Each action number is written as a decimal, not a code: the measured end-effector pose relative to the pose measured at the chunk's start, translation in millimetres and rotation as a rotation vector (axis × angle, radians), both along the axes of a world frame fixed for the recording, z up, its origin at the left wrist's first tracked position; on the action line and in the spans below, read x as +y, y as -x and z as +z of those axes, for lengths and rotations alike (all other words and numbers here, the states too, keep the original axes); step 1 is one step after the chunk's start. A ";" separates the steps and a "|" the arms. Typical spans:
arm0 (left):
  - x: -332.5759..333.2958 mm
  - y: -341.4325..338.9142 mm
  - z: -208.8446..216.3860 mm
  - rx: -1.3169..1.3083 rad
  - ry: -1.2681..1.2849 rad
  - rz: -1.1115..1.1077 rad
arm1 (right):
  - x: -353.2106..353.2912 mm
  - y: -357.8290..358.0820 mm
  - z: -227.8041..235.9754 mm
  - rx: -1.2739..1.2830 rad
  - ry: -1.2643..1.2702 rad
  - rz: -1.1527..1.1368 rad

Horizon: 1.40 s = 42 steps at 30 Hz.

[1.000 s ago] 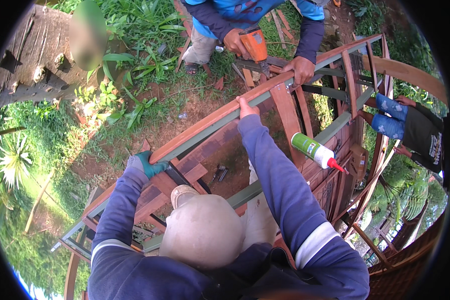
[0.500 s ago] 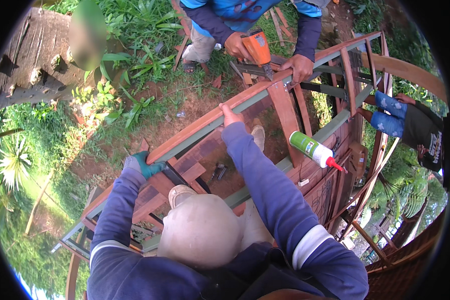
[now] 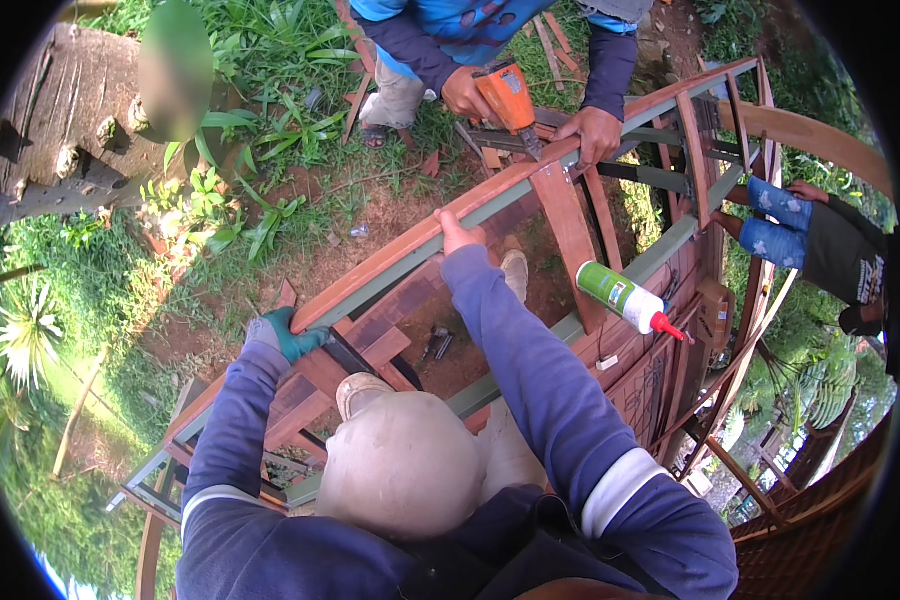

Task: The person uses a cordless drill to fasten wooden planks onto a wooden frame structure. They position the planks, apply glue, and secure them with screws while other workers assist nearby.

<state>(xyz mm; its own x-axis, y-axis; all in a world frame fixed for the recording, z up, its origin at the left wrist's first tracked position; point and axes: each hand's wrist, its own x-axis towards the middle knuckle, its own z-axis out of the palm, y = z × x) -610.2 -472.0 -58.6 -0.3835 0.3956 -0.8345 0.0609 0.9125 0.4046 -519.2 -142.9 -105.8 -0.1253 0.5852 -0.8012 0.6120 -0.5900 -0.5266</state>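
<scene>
A long reddish wooden plank [image 3: 395,245] lies along a green-painted metal frame rail [image 3: 362,283], crossing the view at a slant. My left hand [image 3: 295,336], in a teal glove, grips the plank's lower left part. Further up, my bare right hand [image 3: 457,234] is wrapped over the same plank, thumb on top. Across from me, a co-worker holds an orange power nailer [image 3: 508,98] with its tip at the plank's upper part. The co-worker's other hand [image 3: 592,133] presses on the plank just beside it.
A glue bottle [image 3: 610,290] with a red nozzle lies on a wooden crosspiece [image 3: 560,215]. Small metal tools [image 3: 437,343] rest on the ground inside the frame. Another person [image 3: 835,245] is at the far right. A big log [image 3: 65,120] lies at the upper left.
Both my hands keep their places on the plank, and the nailer stays at nearly the same spot. The person at the far right has shifted slightly. The view has moved a little.
</scene>
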 end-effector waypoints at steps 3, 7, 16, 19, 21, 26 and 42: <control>0.0 0.7 0.1 -0.026 0.011 0.010 | 2.1 -1.1 -1.7 -0.020 0.013 0.017; -0.1 0.5 0.7 -0.013 -0.003 0.001 | 2.7 -3.8 -7.6 -0.017 0.023 0.014; -0.6 0.6 0.2 -0.012 -0.002 -0.002 | 3.1 -7.7 -22.0 -0.005 0.020 -0.023; -0.4 1.0 0.0 -0.019 -0.002 -0.004 | 3.1 -7.4 -19.6 0.002 0.016 -0.009; -0.4 1.1 -0.3 -0.012 -0.008 -0.018 | 3.5 -6.8 -17.5 -0.008 0.013 0.014; -0.8 0.4 -1.0 -0.011 -0.010 -0.009 | 3.3 -4.9 -14.1 -0.027 0.005 0.016; 0.3 1.5 1.9 -0.005 -0.013 -0.015 | 1.8 -4.8 -11.7 0.015 -0.006 0.015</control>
<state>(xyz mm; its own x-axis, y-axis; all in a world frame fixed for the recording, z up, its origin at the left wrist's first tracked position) -611.7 -471.6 -56.6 -0.3730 0.4122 -0.8312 0.0724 0.9061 0.4169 -514.3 -141.1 -117.6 -0.1461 0.5884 -0.7953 0.6123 -0.5776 -0.5398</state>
